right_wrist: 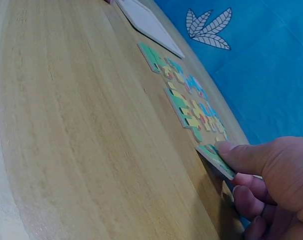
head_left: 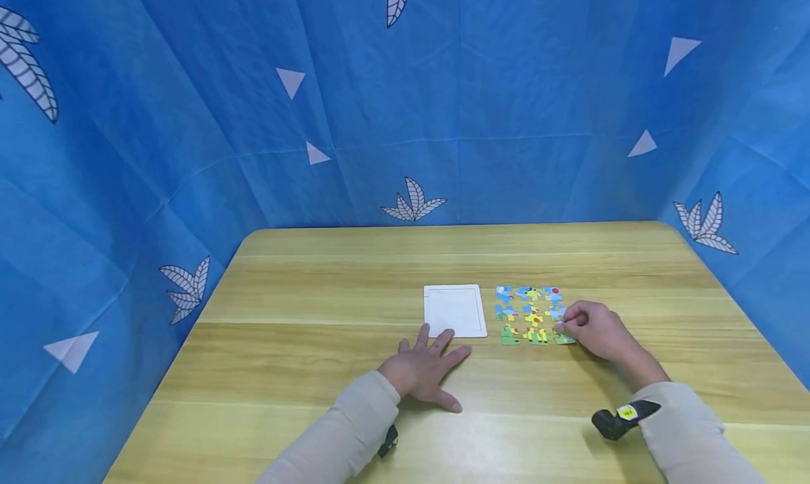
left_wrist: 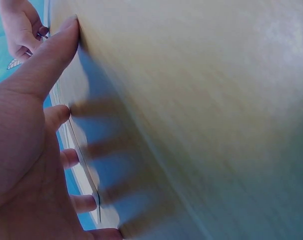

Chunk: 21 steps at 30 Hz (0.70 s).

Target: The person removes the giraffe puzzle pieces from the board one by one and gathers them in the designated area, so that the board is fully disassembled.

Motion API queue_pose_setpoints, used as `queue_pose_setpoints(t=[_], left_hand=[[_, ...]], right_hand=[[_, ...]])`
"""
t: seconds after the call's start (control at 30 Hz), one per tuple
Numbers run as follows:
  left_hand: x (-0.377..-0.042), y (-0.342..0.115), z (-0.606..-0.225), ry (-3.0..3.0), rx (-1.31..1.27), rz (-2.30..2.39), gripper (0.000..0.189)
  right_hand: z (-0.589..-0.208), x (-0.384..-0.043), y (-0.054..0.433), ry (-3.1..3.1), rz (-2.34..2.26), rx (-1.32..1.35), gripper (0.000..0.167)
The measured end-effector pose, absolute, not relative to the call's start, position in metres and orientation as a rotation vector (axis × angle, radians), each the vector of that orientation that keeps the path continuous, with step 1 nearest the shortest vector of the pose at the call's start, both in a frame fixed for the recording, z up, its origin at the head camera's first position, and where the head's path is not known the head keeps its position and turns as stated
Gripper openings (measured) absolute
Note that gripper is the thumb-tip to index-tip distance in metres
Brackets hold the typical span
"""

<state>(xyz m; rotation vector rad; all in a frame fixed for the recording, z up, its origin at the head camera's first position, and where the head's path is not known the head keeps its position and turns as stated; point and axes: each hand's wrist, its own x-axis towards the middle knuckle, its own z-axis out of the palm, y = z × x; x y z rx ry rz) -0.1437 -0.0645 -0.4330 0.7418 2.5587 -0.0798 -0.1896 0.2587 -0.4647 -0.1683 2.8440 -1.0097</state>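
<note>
My right hand point(head_left: 598, 329) pinches a green-edged jigsaw piece point(right_wrist: 215, 161) between thumb and fingers, at the near right corner of the laid-out pieces. The other jigsaw pieces point(head_left: 534, 316), coloured blue, yellow, red and green, lie in spaced rows just left of that hand. Left of them is a white square puzzle tray point(head_left: 454, 311) with a thin dark line inside its border. My left hand point(head_left: 425, 371) lies with its fingers spread, fingertips right at the tray's near edge. In the left wrist view its thumb and fingers point toward the tabletop, holding nothing.
Everything lies on a light wooden table point(head_left: 329, 280) with rounded far corners. A blue curtain point(head_left: 405, 104) with white leaves and triangles hangs behind and along the sides. A black wrist device point(head_left: 616, 422) is strapped at the right sleeve.
</note>
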Motion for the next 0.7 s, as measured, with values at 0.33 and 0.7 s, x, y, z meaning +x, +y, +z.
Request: queue_pose_setpoints(t=[0.33, 0.7], left_hand=[[-0.1436, -0.0647, -0.4323, 2.547, 0.733, -0.058, 0.095], [-0.1438, -0.0647, -0.4322, 2.541, 0.726, -0.039, 0.095]], right_hand=[[-0.4653, -0.1887, 0.2579, 2.869, -1.024, -0.149, 0.022], [-0.4676, -0.1880, 0.2576, 2.878, -1.038, -0.136, 0.022]])
